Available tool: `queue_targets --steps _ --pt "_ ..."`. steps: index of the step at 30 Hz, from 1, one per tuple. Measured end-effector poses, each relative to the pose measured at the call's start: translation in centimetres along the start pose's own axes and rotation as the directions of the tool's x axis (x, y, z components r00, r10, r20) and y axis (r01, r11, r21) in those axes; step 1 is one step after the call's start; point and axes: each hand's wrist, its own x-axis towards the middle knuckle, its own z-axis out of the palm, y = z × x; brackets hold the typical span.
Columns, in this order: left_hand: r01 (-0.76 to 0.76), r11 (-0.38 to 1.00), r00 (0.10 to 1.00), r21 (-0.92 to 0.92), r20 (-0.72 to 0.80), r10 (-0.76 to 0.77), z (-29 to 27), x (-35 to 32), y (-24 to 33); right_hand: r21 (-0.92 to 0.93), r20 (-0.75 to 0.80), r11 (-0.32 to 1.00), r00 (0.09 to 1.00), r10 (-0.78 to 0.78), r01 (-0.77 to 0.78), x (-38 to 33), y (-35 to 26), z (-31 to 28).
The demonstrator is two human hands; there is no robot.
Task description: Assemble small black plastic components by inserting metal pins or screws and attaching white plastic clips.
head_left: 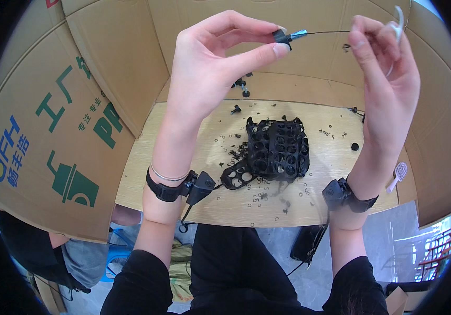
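Raised above the table, my left hand (215, 58) pinches a black-headed thumb screw (282, 39) between thumb and fingers. Its silvery-blue threaded shank points to the right. A thin dark strand (327, 32) runs from the shank's tip to my right hand (385, 58), whose fingers are curled closed around its end. A white curved strip (399, 26) stands out beside those fingers; how it joins the strand is hidden. Below both hands, a black bundle of perforated sheet (279, 148) sits on the table, with a loose perforated flap (237, 175) at its left.
Small black scraps and rings litter the wooden table (199, 205). More black-headed screws (246, 93) lie at the back, and a black round knob (355, 146) at the right. Cardboard walls enclose the table. A small white-lilac brush (397, 176) lies at the right edge. Another person's leg (86, 262) shows lower left.
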Motion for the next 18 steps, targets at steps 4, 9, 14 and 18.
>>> queue_targets --steps 4,9,14,18 --pt "-0.04 0.999 0.997 -0.005 0.06 0.041 0.0 0.0 0.1 0.02 -0.129 0.986 0.978 -0.163 0.167 0.2 0.3 -0.2" --pt "0.148 0.961 0.989 -0.234 0.013 -0.149 -0.7 0.1 0.1 -0.013 -0.408 0.968 0.883 -0.234 0.25 0.7 1.2 -0.9" --pt "0.1 0.99 0.994 -0.1 0.047 -0.096 -1.1 0.4 -0.8 -0.039 -0.576 0.951 0.771 -0.273 0.307 1.4 0.6 -4.0" --pt "0.187 0.958 0.972 -0.216 0.184 -0.148 -0.6 0.1 -0.8 -0.154 -0.399 0.985 0.908 -0.131 0.075 1.3 0.4 -4.8"
